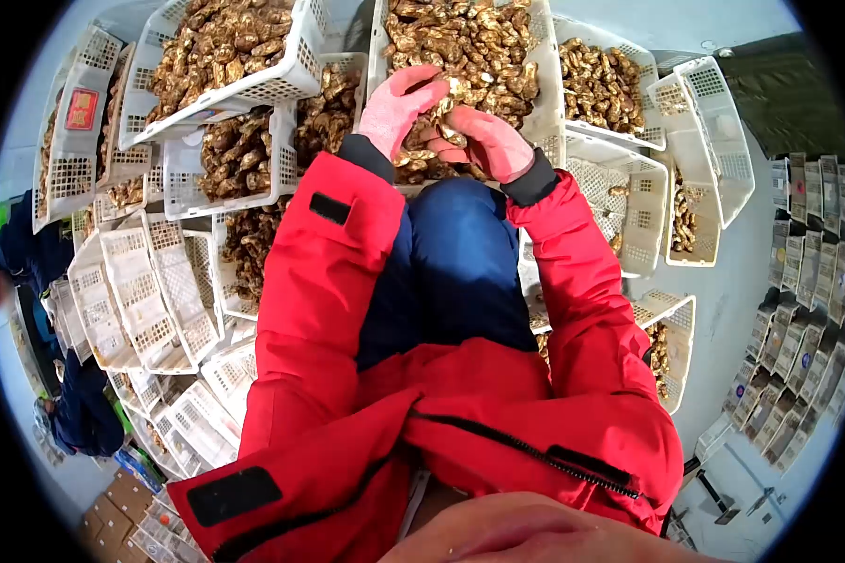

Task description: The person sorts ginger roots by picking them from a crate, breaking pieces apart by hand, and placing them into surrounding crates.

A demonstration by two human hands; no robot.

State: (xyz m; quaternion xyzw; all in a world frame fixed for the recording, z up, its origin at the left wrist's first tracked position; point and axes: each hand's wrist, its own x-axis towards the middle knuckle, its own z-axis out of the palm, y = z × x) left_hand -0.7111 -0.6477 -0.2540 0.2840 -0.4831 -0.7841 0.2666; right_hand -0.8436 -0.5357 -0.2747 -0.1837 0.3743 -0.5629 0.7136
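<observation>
My left hand point(402, 108), in a pink glove, is above a white crate point(377, 42) heaped with golden-brown, knobbly pieces that look like mushrooms point(469, 42). Its fingers are curled, with the tips against a pale-and-brown mushroom. Opposite it, my right hand point(488, 143), gloved alike, has its fingers bent round a mushroom point(449, 133) with a whitish side. The two hands are close together, just beyond my knees. Whether both grip the same piece, I cannot tell, as the fingers partly cover it.
Mushroom-filled crates stand at left point(221, 94) and right point(652, 136). A crate with a few pieces point(643, 211) is right of my knees. Stacked crates point(145, 291) crowd the left, where people in dark clothes point(83, 408) are. Grey floor point(723, 281) shows at right.
</observation>
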